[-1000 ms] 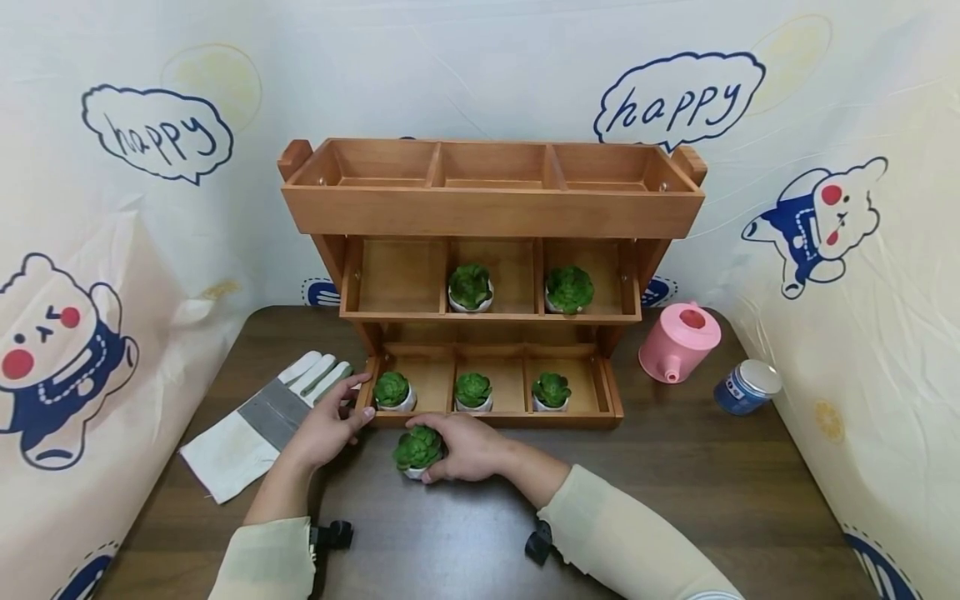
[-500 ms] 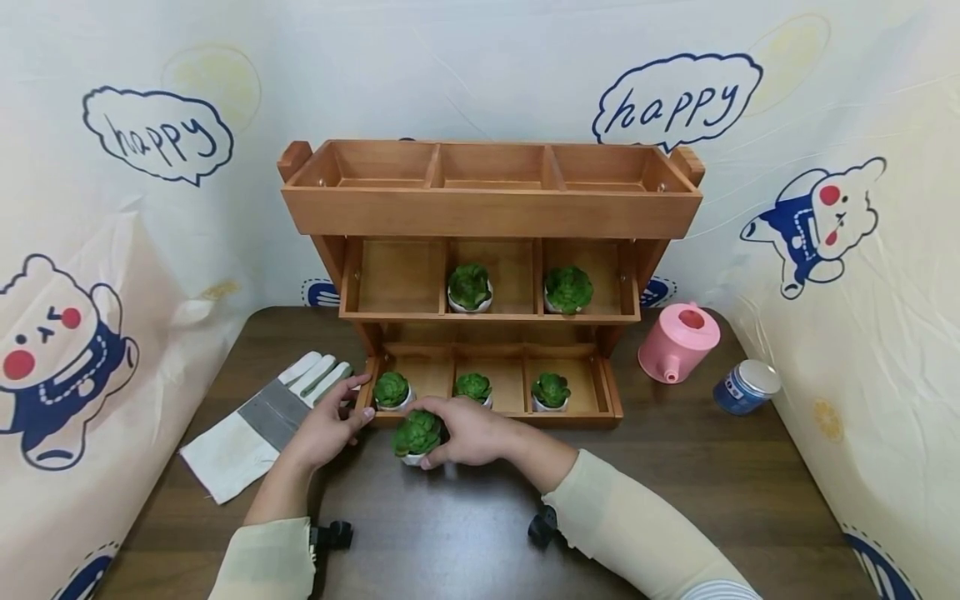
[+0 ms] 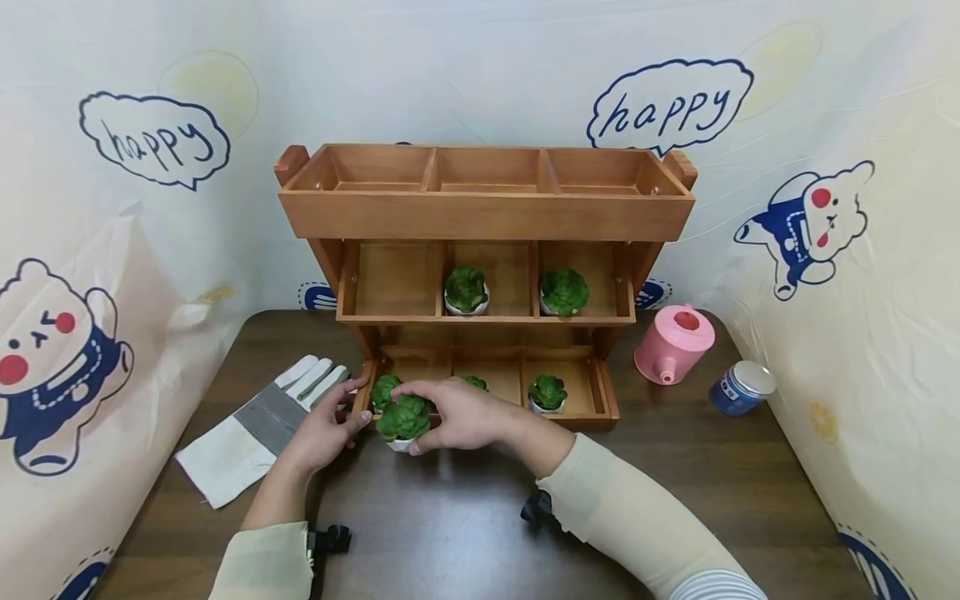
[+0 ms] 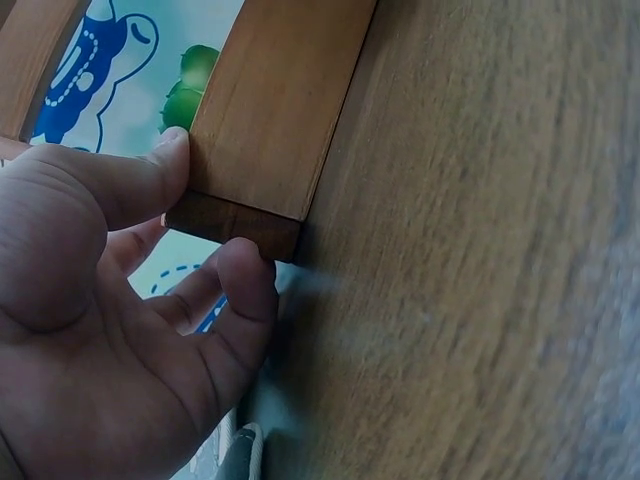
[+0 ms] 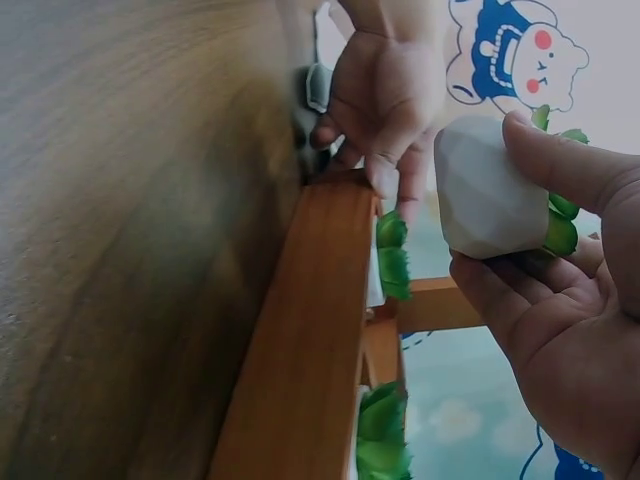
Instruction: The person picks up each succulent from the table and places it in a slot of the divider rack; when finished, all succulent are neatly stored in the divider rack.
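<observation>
My right hand [image 3: 467,415] holds a small potted succulent [image 3: 405,419], green with a white faceted pot [image 5: 485,190]. Thumb and fingers pinch the pot just in front of the bottom tier of a wooden three-tier shelf [image 3: 487,215]. With my left hand [image 3: 324,429] I grip the front left corner of that tier, the thumb against its front board [image 4: 275,110] and the fingers curled round the end. Behind the held plant, another succulent [image 3: 384,390] in the left compartment is partly hidden. My right hand mostly covers the middle succulent [image 3: 476,382]; one more succulent [image 3: 547,392] sits at right.
On the middle tier stand two succulents [image 3: 467,289], in the centre and right compartments. White and grey gloves [image 3: 262,429] lie left of the shelf. A pink watering can [image 3: 673,346] and a blue jar [image 3: 741,388] with a silvery lid stand to the right.
My right hand has raised the held succulent from in front of the shelf and brought it up and slightly left toward the bottom tier. The left hand stays on the corner.
</observation>
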A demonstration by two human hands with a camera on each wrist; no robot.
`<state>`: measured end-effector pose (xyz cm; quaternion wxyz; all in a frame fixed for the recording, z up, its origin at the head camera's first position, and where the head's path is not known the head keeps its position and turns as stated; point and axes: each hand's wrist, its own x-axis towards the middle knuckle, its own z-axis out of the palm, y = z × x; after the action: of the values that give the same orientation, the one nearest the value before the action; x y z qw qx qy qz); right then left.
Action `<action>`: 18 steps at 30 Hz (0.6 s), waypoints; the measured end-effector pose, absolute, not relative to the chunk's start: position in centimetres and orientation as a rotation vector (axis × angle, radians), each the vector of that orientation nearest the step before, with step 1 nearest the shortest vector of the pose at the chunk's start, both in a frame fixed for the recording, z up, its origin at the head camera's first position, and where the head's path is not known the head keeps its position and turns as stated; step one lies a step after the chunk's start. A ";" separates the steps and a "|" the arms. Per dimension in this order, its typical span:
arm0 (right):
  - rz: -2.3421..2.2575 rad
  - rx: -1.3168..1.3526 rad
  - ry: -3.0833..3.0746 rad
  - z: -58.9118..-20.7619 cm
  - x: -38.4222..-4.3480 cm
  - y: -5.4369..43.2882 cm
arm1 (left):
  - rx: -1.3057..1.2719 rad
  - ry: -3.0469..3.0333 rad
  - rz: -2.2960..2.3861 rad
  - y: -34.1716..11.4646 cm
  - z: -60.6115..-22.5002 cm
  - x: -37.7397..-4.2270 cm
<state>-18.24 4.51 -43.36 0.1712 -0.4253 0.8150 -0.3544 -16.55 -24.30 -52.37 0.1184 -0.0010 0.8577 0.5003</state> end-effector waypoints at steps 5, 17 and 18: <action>-1.031 -1.217 2.290 -42.6 -18.4 4.0 | -0.005 2.501 1.463 -24.4 -52.4 -16.3; -1.033 -1.250 2.362 -40.0 -19.2 3.4 | -0.007 2.491 1.477 -24.5 -52.5 -16.4; -1.042 -1.252 2.366 -39.8 -19.3 3.4 | -0.008 2.495 1.475 -24.5 -52.4 -16.4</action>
<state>-19.29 3.37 -39.80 0.1341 -0.4318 0.8163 -0.3594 -16.44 -24.52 -52.44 0.1211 -0.0026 0.8545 0.5051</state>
